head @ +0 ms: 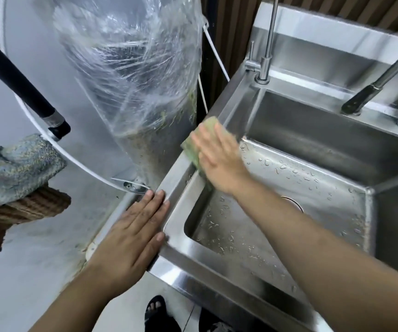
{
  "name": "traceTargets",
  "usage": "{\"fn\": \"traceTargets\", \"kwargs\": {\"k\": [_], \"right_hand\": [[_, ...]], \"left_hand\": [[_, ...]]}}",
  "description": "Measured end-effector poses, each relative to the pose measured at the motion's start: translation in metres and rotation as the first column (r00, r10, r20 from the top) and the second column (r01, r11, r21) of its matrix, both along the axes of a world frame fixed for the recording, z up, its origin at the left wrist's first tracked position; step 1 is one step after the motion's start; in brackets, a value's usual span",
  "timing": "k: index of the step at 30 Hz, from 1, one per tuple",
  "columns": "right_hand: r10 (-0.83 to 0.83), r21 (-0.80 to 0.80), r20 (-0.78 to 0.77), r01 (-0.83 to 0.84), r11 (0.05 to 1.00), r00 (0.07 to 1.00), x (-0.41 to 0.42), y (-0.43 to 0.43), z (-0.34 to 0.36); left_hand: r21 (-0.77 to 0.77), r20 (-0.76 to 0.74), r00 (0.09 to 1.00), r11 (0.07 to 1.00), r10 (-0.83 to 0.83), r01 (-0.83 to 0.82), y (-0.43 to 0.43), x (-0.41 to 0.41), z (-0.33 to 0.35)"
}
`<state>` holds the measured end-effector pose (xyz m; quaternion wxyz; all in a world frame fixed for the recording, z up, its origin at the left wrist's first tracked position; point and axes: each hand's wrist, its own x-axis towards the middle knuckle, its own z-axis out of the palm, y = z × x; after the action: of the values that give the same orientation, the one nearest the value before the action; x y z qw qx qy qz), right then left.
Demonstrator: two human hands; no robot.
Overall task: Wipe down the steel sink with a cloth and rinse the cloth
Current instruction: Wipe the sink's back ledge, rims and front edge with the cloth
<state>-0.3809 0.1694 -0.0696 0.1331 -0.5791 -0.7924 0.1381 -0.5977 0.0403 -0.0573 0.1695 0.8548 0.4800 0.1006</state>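
Grey floor (25, 271) and dark slatted wall (324, 6) behind. Steel sink (277, 164), water-beaded, filling the right side, two taps at its back: a slim faucet (268, 39), a dark-tipped spray faucet (372, 89). Plastic-wrapped column (133, 75) just beside the sink's left rim. Left hand (131, 233) flat on the near left corner, fingers extended, gripping nothing. Right hand (219, 159) pressing a yellow-green cloth (190, 147) onto the left rim, fingers spread flat over it. Sandalled foot (156, 307) below.
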Motion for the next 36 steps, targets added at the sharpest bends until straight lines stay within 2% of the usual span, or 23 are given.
{"fn": "traceTargets", "kwargs": {"k": [2, 5, 7, 9, 11, 12, 14, 17, 19, 21, 23, 28, 30, 32, 34, 36], "right_hand": [[0.153, 0.068, 0.003, -0.153, 0.986, 0.988, -0.015, -0.047, -0.003], [0.23, -0.055, -0.047, -0.232, 0.971, 0.972, -0.007, -0.049, 0.005], [0.151, -0.106, 0.012, -0.149, 0.983, 0.988, 0.002, -0.023, 0.01], [-0.011, -0.123, 0.039, 0.016, 0.992, 0.999, 0.001, -0.005, 0.014], [-0.124, -0.113, 0.042, 0.128, 0.985, 0.991, -0.015, -0.016, 0.015], [-0.113, -0.092, 0.057, 0.118, 0.989, 0.992, -0.026, -0.033, 0.014], [0.021, -0.039, 0.051, -0.019, 0.999, 0.998, -0.041, -0.076, 0.013], [0.143, -0.135, -0.031, -0.146, 0.98, 0.989, -0.033, -0.091, 0.015], [0.089, -0.179, 0.018, -0.085, 0.98, 0.996, -0.027, -0.065, 0.018], [-0.051, -0.187, 0.052, 0.059, 0.981, 0.997, -0.031, -0.046, 0.024], [-0.131, -0.176, 0.056, 0.139, 0.975, 0.99, -0.045, -0.054, 0.025], [0.021, -0.175, -0.006, -0.021, 0.984, 1.0, -0.061, -0.116, 0.019], [0.048, -0.204, 0.01, -0.045, 0.978, 0.999, -0.056, -0.106, 0.022], [0.058, -0.231, 0.005, -0.055, 0.971, 0.998, -0.058, -0.105, 0.026], [0.068, -0.245, -0.086, -0.087, 0.966, 0.994, -0.062, -0.118, 0.027], [0.123, -0.244, -0.173, -0.164, 0.956, 0.977, -0.062, -0.137, 0.025]], "left_hand": [[0.012, 0.009, 1.0, 1.0, 0.0, 0.0, 0.0, 0.0, -0.003], [0.039, 0.01, 1.0, 0.999, -0.002, 0.001, 0.002, -0.001, -0.005], [0.061, -0.007, 1.0, 0.998, -0.011, 0.012, 0.003, -0.002, -0.006], [0.07, -0.014, 1.0, 0.997, -0.024, 0.025, 0.004, -0.003, -0.007], [0.079, -0.008, 0.998, 0.995, -0.057, 0.058, 0.002, -0.007, -0.005], [0.081, -0.002, 0.997, 0.994, -0.074, 0.074, 0.0, -0.011, -0.004], [0.065, 0.022, 0.995, 0.994, -0.093, 0.092, -0.009, -0.021, -0.004], [0.044, 0.047, 0.992, 0.992, -0.119, 0.117, -0.023, -0.034, -0.009], [0.055, 0.046, 0.991, 0.991, -0.128, 0.126, -0.024, -0.037, -0.013], [0.065, 0.046, 0.991, 0.99, -0.126, 0.123, -0.023, -0.037, -0.014], [0.077, 0.044, 0.991, 0.989, -0.13, 0.126, -0.023, -0.037, -0.015], [0.091, 0.052, 0.989, 0.987, -0.136, 0.131, -0.026, -0.037, -0.017], [0.098, 0.103, 0.984, 0.986, -0.142, 0.132, -0.024, -0.037, -0.017], [0.013, 0.248, 0.963, 0.994, -0.107, 0.107, -0.019, -0.041, -0.013], [-0.061, 0.399, 0.917, 0.997, -0.018, 0.046, -0.013, -0.047, -0.006], [-0.065, 0.448, 0.894, 0.998, 0.036, -0.007, -0.007, -0.049, 0.001]]}}
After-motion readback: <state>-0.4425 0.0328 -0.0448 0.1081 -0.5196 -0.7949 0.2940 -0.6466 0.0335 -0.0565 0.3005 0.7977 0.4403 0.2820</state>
